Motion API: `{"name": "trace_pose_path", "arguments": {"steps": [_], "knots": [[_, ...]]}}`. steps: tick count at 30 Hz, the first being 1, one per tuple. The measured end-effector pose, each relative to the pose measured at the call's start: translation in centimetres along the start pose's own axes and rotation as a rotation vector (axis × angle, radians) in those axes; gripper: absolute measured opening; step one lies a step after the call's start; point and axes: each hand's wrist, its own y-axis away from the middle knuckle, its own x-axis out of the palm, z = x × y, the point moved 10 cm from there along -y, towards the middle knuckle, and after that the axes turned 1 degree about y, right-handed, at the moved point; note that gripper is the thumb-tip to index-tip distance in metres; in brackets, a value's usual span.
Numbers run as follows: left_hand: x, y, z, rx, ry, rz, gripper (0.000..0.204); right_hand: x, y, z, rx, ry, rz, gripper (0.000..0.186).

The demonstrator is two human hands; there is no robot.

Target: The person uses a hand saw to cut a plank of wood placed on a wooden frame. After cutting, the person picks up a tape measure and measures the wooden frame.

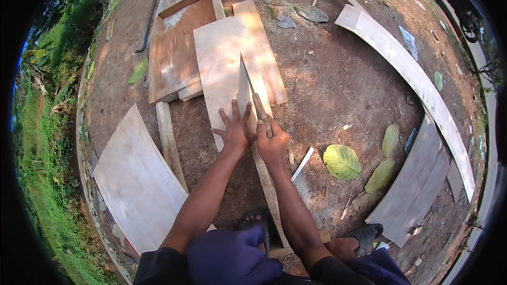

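Observation:
My right hand (pixel 272 141) is closed around the wooden handle of a handsaw (pixel 259 106). The saw's narrow blade points away from me, lying along a line near the right side of a pale plywood sheet (pixel 216 63). On that sheet, left of the saw handle, my left hand (pixel 235 131) presses flat with its fingers spread. Under the sheet's right side a wooden plank (pixel 268 63) sticks out. How deep the blade sits in the wood I cannot tell.
A wooden frame with a panel (pixel 182 47) lies beyond on the left. Another plywood sheet (pixel 140 179) is at the near left. To the right are a long pale board (pixel 406 71), greyish boards (pixel 412 179) and large leaves (pixel 341 161) on the dirt. My sandalled foot (pixel 364 237) is at the near right.

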Motion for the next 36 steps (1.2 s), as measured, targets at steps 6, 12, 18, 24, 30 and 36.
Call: {"name": "trace_pose_path", "arguments": {"steps": [6, 12, 18, 24, 30, 36], "knots": [[-2.5, -2.0, 1.3, -0.026, -0.039, -0.019, 0.115, 1.5, -2.6, 0.8, 0.023, 0.091, 0.001, 0.037], [-6.2, -7.3, 2.0, -0.002, -0.031, -0.026, 0.121, 3.8, -6.0, 3.2, -0.089, -0.042, 0.006, 0.035], [-7.5, -9.9, 1.9, -0.024, -0.023, 0.046, 0.127, 4.4, -6.4, 0.7, -0.099, 0.063, 0.005, 0.035], [-6.3, -9.7, 2.1, -0.04, -0.026, 0.041, 0.13, 4.3, -5.7, 1.7, -0.091, -0.009, 0.016, 0.042], [-6.6, -9.6, 1.3, -0.043, -0.06, 0.049, 0.134, 4.7, -6.2, 0.5, -0.026, 0.117, 0.046, 0.038], [-6.5, -9.4, 1.3, -0.067, -0.06, 0.123, 0.14, 3.0, -3.8, 3.3, -0.066, 0.193, -0.001, 0.034]]}}
